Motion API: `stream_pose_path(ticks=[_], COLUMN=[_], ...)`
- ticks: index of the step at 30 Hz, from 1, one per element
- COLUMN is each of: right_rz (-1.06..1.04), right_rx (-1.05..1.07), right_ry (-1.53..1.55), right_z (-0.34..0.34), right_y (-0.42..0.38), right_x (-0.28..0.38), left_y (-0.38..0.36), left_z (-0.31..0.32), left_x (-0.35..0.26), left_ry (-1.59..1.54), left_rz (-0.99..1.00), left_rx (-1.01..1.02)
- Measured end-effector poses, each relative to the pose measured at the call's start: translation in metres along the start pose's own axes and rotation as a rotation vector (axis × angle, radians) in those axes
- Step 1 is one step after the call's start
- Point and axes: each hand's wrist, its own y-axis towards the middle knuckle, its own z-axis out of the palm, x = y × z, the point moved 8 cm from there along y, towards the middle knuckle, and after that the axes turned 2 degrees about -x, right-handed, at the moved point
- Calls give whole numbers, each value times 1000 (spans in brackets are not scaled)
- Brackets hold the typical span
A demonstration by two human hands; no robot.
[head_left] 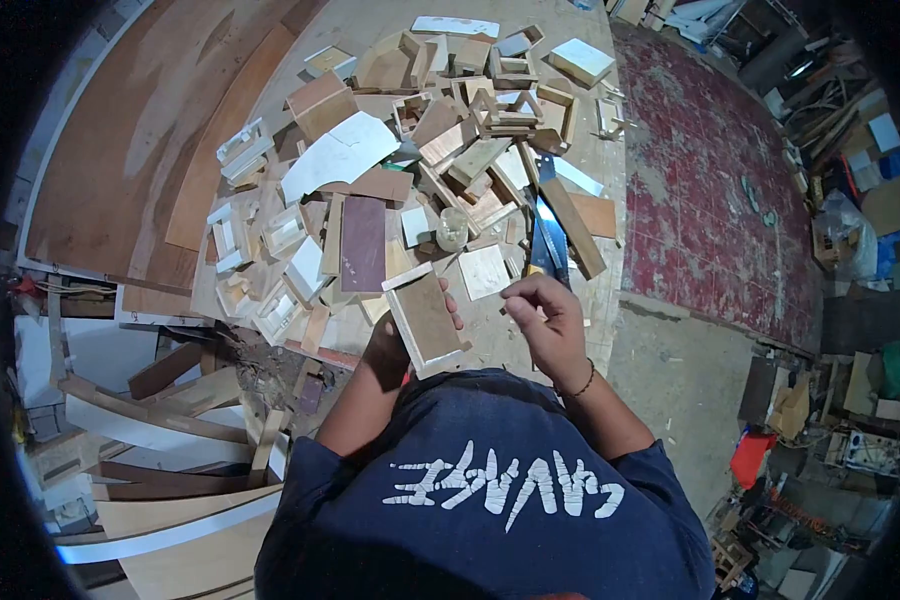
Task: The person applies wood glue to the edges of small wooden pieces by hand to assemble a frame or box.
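A small wooden tray-like box (pixel 426 318) with pale raised edges is held close to my body by my left hand (pixel 450 304), whose fingers show along its right side. My right hand (pixel 545 315) is raised just right of the box, apart from it, thumb and forefinger pinched together; anything between them is too small to make out. Beyond my hands lie a pale square piece (pixel 484 272), a round clear container (pixel 452 230), a dark purplish board (pixel 363 244) and a saw (pixel 548 238) with a bluish blade.
Wooden boxes and offcuts are heaped on the worktable (pixel 608 270). A long narrow board (pixel 572 229) lies over the saw's right side. Large brown sheets (pixel 120 130) stand at the left, with curved strips (pixel 160 430) below. Red tiled floor (pixel 705 190) lies at the right.
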Motion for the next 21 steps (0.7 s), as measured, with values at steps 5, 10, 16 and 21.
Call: stream_pose_path(ticks=[5, 10, 16, 21], right_rz=[-111, -224, -304, -522], right_rx=[232, 279, 270, 238], right_ry=[-123, -294, -480, -531], right_z=[28, 35, 33, 33], right_y=[-2, -1, -1, -10], right_x=[15, 26, 27, 44], left_y=[2, 13, 19, 12], left_z=[-6, 20, 55, 45], left_x=[-1, -12, -29, -25], left_ry=[45, 217, 715, 120], left_rz=[-24, 46, 224, -125], left_rx=[-16, -148, -87, -425])
